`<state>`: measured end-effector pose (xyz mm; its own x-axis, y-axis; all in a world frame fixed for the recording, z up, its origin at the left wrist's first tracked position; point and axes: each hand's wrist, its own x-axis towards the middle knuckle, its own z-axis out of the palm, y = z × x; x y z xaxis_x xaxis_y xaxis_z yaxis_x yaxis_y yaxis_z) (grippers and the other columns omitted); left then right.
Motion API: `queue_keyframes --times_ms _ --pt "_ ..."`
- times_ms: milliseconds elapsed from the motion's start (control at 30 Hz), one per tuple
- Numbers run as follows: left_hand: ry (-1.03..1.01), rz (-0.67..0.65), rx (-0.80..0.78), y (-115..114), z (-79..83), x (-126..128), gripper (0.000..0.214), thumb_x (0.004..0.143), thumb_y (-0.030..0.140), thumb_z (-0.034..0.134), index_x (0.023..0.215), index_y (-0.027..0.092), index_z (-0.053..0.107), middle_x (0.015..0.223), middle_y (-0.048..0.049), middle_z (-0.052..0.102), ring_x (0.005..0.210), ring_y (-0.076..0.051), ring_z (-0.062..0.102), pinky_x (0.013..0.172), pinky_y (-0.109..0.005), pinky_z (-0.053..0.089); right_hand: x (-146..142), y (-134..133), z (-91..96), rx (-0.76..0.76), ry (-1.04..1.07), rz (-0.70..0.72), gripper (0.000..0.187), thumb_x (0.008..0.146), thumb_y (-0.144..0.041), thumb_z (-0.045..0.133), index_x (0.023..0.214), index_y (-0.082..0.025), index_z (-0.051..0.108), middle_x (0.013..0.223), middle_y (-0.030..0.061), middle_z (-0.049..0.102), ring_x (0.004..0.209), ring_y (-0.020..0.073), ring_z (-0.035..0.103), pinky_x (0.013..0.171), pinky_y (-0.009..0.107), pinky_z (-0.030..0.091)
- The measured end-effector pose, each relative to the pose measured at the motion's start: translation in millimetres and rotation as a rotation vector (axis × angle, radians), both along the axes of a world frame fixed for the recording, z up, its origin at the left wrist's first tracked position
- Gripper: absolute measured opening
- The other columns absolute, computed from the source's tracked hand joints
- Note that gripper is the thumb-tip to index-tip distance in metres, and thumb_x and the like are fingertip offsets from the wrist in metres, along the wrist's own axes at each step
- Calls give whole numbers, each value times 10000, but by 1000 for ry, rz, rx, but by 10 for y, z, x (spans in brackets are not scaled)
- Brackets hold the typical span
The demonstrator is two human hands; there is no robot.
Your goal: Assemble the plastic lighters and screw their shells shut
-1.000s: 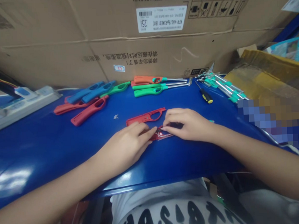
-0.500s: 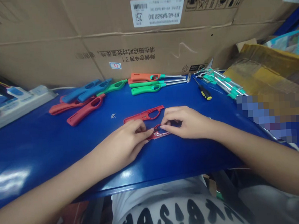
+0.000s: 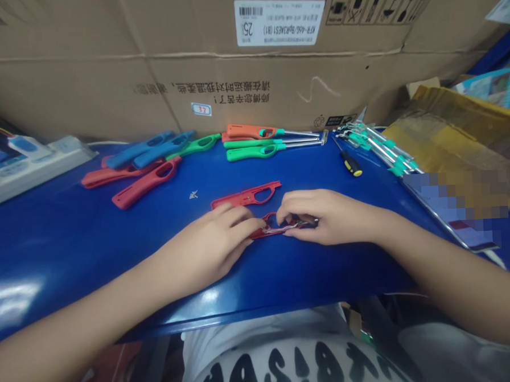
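Both of my hands rest on the blue table (image 3: 70,246) around an open red lighter shell half (image 3: 269,227) that has small metal parts inside. My left hand (image 3: 210,247) presses down on its left end with fingers curled. My right hand (image 3: 320,216) pinches the shell's right end, where a thin metal piece shows. A second red shell half (image 3: 247,196) lies loose on the table just beyond them.
Red (image 3: 145,182), blue (image 3: 150,150) and green (image 3: 195,145) lighter shells lie at the back left. Assembled lighters (image 3: 261,142) with metal tubes lie at the back centre. A yellow-handled screwdriver (image 3: 350,163), green-ended metal tubes (image 3: 381,144), a tiny metal part (image 3: 193,195), cardboard boxes (image 3: 214,56) and a white power strip (image 3: 18,169) surround them.
My right hand's fingers have shifted slightly along the shell's right end, and my left fingers have curled closer. The view moved a little.
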<state>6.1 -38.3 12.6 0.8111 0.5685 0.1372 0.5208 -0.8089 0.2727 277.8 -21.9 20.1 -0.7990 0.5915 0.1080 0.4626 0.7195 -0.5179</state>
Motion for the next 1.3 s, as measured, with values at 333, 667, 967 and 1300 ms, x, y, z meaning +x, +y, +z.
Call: queue_keyframes --times_ms 333,667,967,1300 --pt "128 -117 202 2 -22 -26 412 984 149 497 1367 211 634 1269 -138 625 1148 -313 572 961 -482 553 -13 -53 52 37 -97 29 66 927 -172 589 931 -203 647 980 19 644 819 132 590 687 245 398" --pt "247 -131 395 -84 -26 -4 425 1016 145 422 1406 178 588 1236 -149 638 1042 -300 580 799 -430 586 -58 -21 -11 2 -14 -95 121 873 -81 594 907 -177 659 876 10 658 692 104 539 631 228 377" --pt "196 -126 312 -55 -45 -25 431 988 155 510 1407 207 592 1272 -133 639 1063 -298 596 879 -454 568 -34 -5 15 -44 17 -43 131 911 -117 601 938 -186 710 925 33 682 776 126 601 679 239 432" --pt "-3 -117 101 63 8 -10 367 989 158 506 1295 264 680 1200 -93 667 1099 -250 614 934 -394 561 -15 -14 -2 -19 16 -22 181 925 -134 605 1008 -193 754 978 46 708 822 141 644 732 251 473"
